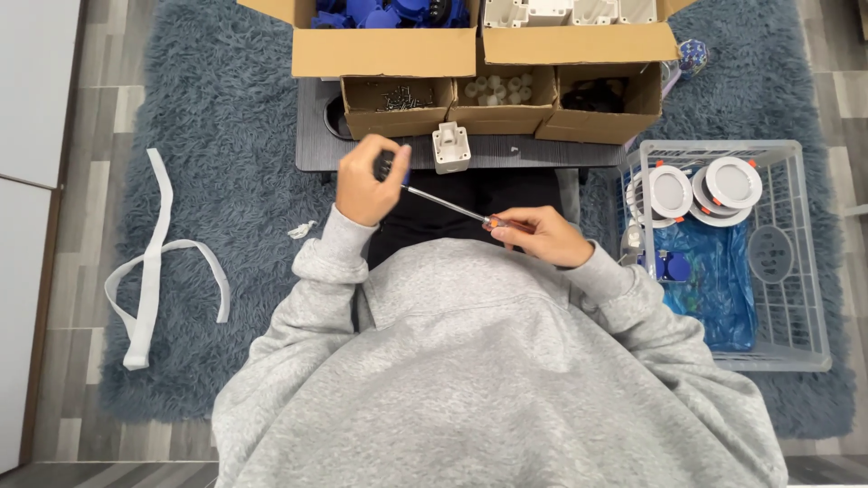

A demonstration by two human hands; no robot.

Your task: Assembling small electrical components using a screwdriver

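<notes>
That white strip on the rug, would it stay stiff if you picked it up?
Probably not. The white strip lies in loose curves and loops on the fluffy rug, so it likely flops. It looks thin and flat, so likely light and unlikely to roll.

**Around the work: boxes, basket, rug**

Spread underneath: a shaggy grey-blue rug [226, 136] on a grey plank floor [108, 72]. On the dark desk [312, 149], three small cardboard boxes: screws [398, 98], white plugs [502, 89], dark parts [592, 95]. Behind them, a large carton [389, 50] of blue parts and another [579, 41] of white housings. On the desk's near edge, a white plastic block [450, 146]. To the right, a white wire basket [796, 271] with round white downlights [732, 181] and a blue bag [714, 271]. Far left, a looped white strap [149, 271].
</notes>
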